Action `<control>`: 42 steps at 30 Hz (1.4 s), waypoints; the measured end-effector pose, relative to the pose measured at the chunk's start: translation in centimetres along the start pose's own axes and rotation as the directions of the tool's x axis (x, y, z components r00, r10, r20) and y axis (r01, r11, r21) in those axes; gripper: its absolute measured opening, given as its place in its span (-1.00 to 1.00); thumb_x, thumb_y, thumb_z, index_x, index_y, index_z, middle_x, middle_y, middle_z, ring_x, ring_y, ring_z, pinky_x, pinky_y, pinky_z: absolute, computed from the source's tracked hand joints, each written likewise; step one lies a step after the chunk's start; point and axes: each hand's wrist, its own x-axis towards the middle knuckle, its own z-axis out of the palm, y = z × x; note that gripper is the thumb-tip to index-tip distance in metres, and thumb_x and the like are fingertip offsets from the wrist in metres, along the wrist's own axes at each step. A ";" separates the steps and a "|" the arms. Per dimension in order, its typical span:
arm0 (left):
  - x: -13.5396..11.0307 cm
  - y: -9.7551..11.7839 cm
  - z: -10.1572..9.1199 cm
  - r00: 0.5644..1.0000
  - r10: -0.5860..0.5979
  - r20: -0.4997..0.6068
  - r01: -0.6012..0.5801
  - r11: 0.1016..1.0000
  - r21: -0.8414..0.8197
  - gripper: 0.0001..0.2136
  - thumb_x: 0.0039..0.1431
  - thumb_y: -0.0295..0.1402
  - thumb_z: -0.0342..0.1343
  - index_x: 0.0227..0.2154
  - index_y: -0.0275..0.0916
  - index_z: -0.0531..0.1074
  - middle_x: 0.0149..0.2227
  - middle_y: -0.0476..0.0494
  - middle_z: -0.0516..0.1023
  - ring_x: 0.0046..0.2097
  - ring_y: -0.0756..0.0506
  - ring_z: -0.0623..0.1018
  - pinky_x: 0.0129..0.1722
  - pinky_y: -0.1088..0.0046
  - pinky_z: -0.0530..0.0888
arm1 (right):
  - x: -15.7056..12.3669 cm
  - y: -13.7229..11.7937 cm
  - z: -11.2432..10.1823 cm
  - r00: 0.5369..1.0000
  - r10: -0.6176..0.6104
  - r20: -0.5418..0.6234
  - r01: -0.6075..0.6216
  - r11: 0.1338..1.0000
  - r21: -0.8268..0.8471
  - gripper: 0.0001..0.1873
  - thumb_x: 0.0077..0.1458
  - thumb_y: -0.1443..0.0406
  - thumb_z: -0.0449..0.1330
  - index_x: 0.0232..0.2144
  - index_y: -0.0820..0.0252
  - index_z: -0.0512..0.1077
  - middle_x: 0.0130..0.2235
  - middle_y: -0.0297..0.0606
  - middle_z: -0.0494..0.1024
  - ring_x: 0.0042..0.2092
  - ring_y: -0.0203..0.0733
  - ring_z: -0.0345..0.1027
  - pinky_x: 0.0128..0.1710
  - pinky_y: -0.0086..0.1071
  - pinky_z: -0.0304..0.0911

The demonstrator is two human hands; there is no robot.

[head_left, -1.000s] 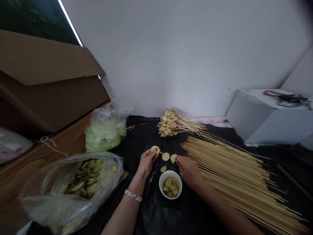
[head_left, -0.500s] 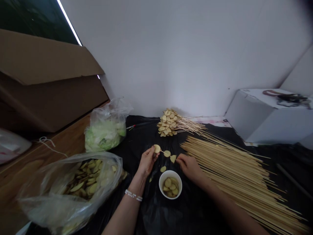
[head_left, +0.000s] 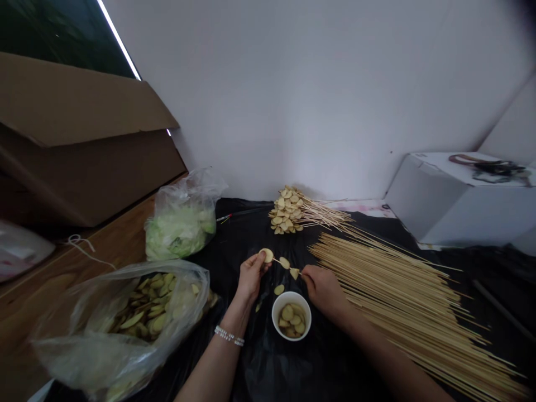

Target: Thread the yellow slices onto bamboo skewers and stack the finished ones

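My left hand pinches a round potato slice at the tip of a thin bamboo skewer. Two more slices sit threaded along that skewer. My right hand is closed on the skewer's other end, next to the slice nearest it. Just below the hands stands a small white bowl holding several potato slices. One loose slice lies on the black sheet above the bowl.
A pile of finished potato skewers lies by the wall. A big bundle of bare skewers spreads to the right. On the left lie a bag of potato slices, a bag of greens and a cardboard box. A white box stands right.
The skewer has tilted, its left end raised a little, and the threaded slices have turned edge-on. Both hands stay in nearly the same place.
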 end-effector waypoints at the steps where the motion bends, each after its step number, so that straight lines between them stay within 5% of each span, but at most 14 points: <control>1: 0.0 0.0 0.0 1.000 0.001 0.001 -0.001 1.000 -0.002 -0.65 -0.27 -0.17 0.37 -0.46 -0.36 0.56 -0.46 -0.15 0.58 -0.49 0.04 0.46 -0.47 0.58 0.35 | 0.0 -0.1 0.1 1.000 0.008 -0.005 -0.008 1.000 -0.002 -0.76 0.19 0.38 -0.05 -0.43 0.20 0.38 -0.38 -0.23 0.51 -0.30 -0.24 0.34 -0.30 -0.44 0.05; 9: 0.1 0.1 -0.2 1.000 -0.009 0.020 0.009 1.000 0.009 -0.66 -0.26 -0.16 0.37 -0.47 -0.34 0.57 -0.45 -0.18 0.59 -0.50 0.04 0.46 -0.47 0.56 0.35 | -0.1 -0.4 0.5 0.996 0.015 0.093 -0.029 0.988 0.150 -0.77 0.17 0.37 -0.02 -0.46 0.19 0.37 -0.47 -0.31 0.49 -0.40 -0.29 0.33 -0.39 -0.48 0.04; 18: 0.1 -0.2 -0.2 0.999 0.014 0.038 -0.015 0.999 0.029 -0.68 -0.19 -0.15 0.34 -0.47 -0.35 0.57 -0.45 -0.18 0.59 -0.49 0.06 0.45 -0.48 0.59 0.35 | -0.4 -0.5 0.9 0.999 -0.008 -0.032 0.007 0.999 -0.047 -0.77 0.20 0.41 -0.07 -0.40 0.21 0.35 -0.38 -0.22 0.49 -0.33 -0.24 0.34 -0.33 -0.45 0.05; 27: 0.0 -0.1 -0.2 0.997 -0.011 0.080 0.009 1.000 0.030 -0.69 -0.17 -0.17 0.33 -0.44 -0.34 0.57 -0.43 -0.19 0.60 -0.48 0.05 0.46 -0.49 0.60 0.35 | 0.1 -0.5 -0.5 0.968 0.033 0.250 -0.132 0.909 0.395 -0.76 0.15 0.37 -0.05 -0.49 0.19 0.36 -0.58 -0.38 0.42 -0.50 -0.32 0.28 -0.48 -0.51 0.07; 31: 0.0 -0.3 -0.1 0.998 0.024 0.062 -0.027 0.998 0.054 -0.68 -0.17 -0.16 0.33 -0.45 -0.35 0.57 -0.47 -0.17 0.59 -0.49 0.04 0.46 -0.48 0.59 0.34 | 0.0 -0.3 0.2 0.999 0.008 0.033 -0.012 0.990 0.140 -0.78 0.14 0.38 -0.04 -0.48 0.20 0.34 -0.47 -0.28 0.46 -0.40 -0.27 0.30 -0.38 -0.46 0.06; 35: -0.1 -0.4 0.0 0.998 0.047 0.052 -0.050 0.997 0.052 -0.68 -0.15 -0.15 0.31 -0.45 -0.36 0.56 -0.49 -0.15 0.58 -0.49 0.04 0.45 -0.46 0.58 0.34 | -0.2 -0.1 0.8 0.998 -0.051 -0.028 0.050 0.998 -0.029 -0.75 0.15 0.43 -0.12 -0.42 0.23 0.34 -0.39 -0.18 0.47 -0.35 -0.22 0.30 -0.35 -0.41 0.04; 39: -0.2 -0.3 0.0 0.996 0.043 0.079 -0.047 0.998 0.050 -0.68 -0.13 -0.15 0.31 -0.45 -0.36 0.56 -0.49 -0.16 0.58 -0.48 0.05 0.45 -0.47 0.59 0.34 | 0.0 -0.1 0.2 1.000 -0.007 0.025 0.001 0.977 0.211 -0.76 0.15 0.37 -0.07 -0.48 0.20 0.32 -0.49 -0.27 0.43 -0.43 -0.26 0.26 -0.39 -0.44 0.05; 42: -0.2 -0.2 0.1 0.994 0.011 0.107 -0.015 0.999 0.032 -0.68 -0.13 -0.15 0.31 -0.46 -0.36 0.56 -0.48 -0.18 0.58 -0.49 0.06 0.45 -0.48 0.60 0.34 | 0.4 0.0 -0.3 0.978 0.036 0.206 -0.133 0.867 0.480 -0.78 0.12 0.33 -0.04 -0.52 0.18 0.33 -0.61 -0.38 0.35 -0.52 -0.31 0.20 -0.47 -0.47 0.06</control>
